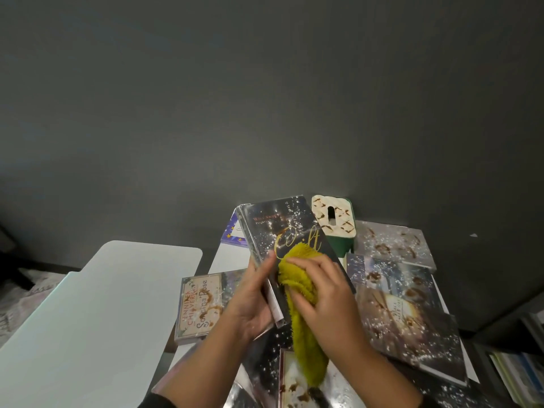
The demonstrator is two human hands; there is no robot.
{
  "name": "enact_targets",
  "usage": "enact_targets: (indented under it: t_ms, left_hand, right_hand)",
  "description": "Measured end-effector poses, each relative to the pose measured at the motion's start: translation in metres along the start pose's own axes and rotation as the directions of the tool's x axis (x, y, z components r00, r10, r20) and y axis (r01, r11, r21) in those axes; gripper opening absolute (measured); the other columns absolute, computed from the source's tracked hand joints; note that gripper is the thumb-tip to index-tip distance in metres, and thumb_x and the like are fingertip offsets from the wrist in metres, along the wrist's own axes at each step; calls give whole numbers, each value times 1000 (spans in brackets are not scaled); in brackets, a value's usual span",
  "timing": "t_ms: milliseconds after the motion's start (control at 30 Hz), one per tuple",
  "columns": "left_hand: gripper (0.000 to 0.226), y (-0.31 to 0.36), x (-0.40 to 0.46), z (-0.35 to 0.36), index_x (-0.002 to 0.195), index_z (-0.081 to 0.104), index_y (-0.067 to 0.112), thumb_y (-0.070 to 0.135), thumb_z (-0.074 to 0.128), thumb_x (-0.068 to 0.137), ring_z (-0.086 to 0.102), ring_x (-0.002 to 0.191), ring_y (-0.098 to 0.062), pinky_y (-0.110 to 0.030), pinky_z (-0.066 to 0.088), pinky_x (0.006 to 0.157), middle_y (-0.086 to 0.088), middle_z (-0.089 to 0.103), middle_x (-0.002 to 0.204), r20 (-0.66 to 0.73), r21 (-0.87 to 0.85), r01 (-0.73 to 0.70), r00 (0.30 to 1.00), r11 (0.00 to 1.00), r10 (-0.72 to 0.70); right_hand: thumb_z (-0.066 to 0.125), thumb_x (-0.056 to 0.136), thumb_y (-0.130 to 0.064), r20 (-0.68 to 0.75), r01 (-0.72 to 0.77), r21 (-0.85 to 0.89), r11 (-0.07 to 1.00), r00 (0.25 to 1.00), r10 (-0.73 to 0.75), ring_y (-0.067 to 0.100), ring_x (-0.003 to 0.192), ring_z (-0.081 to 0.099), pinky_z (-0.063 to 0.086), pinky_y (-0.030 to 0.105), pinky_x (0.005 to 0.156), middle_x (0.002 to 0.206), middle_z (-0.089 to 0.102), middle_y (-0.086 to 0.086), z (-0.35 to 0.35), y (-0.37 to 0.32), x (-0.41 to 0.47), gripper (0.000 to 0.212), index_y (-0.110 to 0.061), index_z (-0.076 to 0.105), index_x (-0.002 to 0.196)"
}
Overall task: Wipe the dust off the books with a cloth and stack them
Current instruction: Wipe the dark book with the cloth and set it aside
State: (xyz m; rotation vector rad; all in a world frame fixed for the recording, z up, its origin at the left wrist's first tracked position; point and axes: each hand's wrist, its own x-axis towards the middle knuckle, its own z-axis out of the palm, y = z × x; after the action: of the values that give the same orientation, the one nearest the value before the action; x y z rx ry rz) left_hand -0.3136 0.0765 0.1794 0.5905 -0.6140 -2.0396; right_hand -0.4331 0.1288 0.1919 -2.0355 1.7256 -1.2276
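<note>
My left hand grips a dark book with gold lettering by its lower left edge and holds it tilted up above the table. My right hand holds a yellow-green fuzzy cloth and presses it against the book's cover; the cloth's tail hangs down below my hands. Several dusty, stained books lie flat around: one with a pale label at the left, others at the right, one more under my forearms.
A green tissue box with a stained cream top stands behind the held book. A purple starred book lies at the back left. A white table is on the left. Shelves with books show at the lower right.
</note>
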Motion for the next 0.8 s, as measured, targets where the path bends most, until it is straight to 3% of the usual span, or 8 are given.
enact_targets:
  t_ms: [33,100,233,400,467,567,733,800]
  left_hand:
    - [94,-3,0,-4,122,54,0,30,95,44,71,81,-28,-37,59,64,-20,70,95,-19,44,-27,999,999,28]
    - [103,-6,-3,-6,120,52,4,17,99,28,71,80,-26,-36,58,63,-18,71,94,27,88,-57,998,995,55]
    - [103,-7,-13,-4,120,51,11,6,97,28,70,89,-29,-39,59,68,-18,70,103,80,97,-30,997,995,22]
    - [104,-10,-19,-5,127,42,7,-1,92,37,68,94,-29,-36,58,72,-18,68,103,89,155,-4,996,988,-10]
    - [95,-12,-21,-3,126,41,8,-2,85,43,67,96,-26,-34,57,73,-15,68,103,82,210,2,996,978,-19]
    - [105,-15,-22,0,131,41,12,7,95,41,64,104,-29,-39,57,78,-16,65,113,106,216,3,994,976,-26]
    - [106,-13,-23,-4,128,40,6,-4,91,36,68,95,-26,-35,58,71,-12,70,98,90,177,-11,996,984,-5]
    - [97,-14,-23,-5,130,38,6,-7,81,44,68,92,-28,-38,58,71,-13,70,100,76,204,-6,997,979,-9]
  right_hand:
    - [72,76,-12,3,-31,33,999,1000,31,7,102,51,45,25,89,107,52,-13,-4,2,4,48,-30,59,119]
    - [74,76,-11,9,-82,94,992,997,81,4,101,54,46,22,88,108,55,-15,-13,5,11,47,-32,61,117]
    - [77,74,-14,124,-96,175,980,990,75,-5,92,58,43,6,77,103,60,-17,-37,11,21,46,-40,60,107]
    - [77,70,-11,339,3,247,969,937,-89,-1,97,58,43,10,80,103,61,-18,-49,7,22,43,-32,66,106]
    - [75,69,-16,287,66,234,970,949,-134,-2,94,57,40,9,79,99,60,-17,-41,-1,27,38,-29,67,103]
    - [77,71,-17,189,78,202,976,975,-117,-3,91,56,40,7,76,96,58,-19,-33,-7,34,36,-31,66,103]
    - [80,66,-13,266,78,195,978,955,-129,1,86,56,43,13,73,93,57,-15,-33,-8,30,39,-31,68,98]
    - [81,67,-12,216,43,187,981,973,-84,-1,87,55,42,9,74,94,56,-14,-33,-2,31,40,-33,66,98]
